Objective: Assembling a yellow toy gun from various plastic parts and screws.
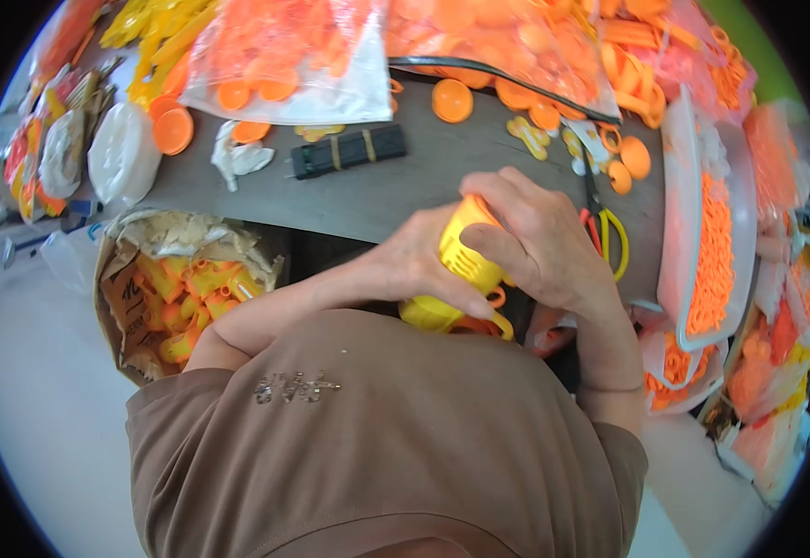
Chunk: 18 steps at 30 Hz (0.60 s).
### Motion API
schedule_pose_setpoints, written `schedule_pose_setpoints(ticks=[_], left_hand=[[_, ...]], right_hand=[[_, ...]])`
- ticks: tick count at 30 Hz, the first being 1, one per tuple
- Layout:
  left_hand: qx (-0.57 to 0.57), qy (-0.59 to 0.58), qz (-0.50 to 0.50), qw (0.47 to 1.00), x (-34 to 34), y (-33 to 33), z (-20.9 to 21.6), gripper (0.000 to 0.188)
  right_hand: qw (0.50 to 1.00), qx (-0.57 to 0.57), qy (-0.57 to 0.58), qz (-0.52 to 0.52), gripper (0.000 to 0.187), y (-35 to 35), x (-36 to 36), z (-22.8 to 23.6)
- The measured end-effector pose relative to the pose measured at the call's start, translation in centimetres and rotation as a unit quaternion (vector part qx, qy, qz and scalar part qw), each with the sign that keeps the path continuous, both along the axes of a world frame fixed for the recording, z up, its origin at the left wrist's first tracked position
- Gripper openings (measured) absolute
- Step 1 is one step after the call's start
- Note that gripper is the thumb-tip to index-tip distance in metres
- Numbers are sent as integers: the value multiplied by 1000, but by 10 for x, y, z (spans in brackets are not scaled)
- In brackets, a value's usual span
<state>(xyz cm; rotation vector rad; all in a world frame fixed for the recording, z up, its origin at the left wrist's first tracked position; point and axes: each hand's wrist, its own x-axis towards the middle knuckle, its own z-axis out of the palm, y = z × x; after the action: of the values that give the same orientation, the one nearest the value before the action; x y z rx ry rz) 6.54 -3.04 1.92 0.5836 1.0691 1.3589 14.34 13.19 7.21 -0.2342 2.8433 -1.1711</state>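
A yellow plastic cylinder with slots in its wall and an orange upper end (468,244) is held tilted close in front of my body. My left hand (421,253) is closed round its left side and lower part. My right hand (544,237) grips its upper end, with the thumb across the front. Under the hands, near my shirt, show a rounded yellow plastic piece (428,314) and a curved yellow piece (503,325); whether they join the cylinder I cannot tell. Small orange rings (496,298) lie beside them, partly hidden by my fingers.
A grey table (330,200) carries bags of orange parts (275,56), a black banded block (349,152), round orange caps (452,100) and yellow-handled scissors (615,244). At right stands a clear bin of small orange pieces (674,186). A paper sack (118,307) of yellow-orange parts is at left.
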Motion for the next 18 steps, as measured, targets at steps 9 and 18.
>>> schedule_pose_setpoints(ticks=[9,18], left_hand=[[96,95,0,991,8,-1,-18,48],[122,49,-82,988,-7,2,-19,50]], right_hand=[[989,13,104,106,32,-1,-6,-14],[989,26,79,123,35,-1,-14,-9]])
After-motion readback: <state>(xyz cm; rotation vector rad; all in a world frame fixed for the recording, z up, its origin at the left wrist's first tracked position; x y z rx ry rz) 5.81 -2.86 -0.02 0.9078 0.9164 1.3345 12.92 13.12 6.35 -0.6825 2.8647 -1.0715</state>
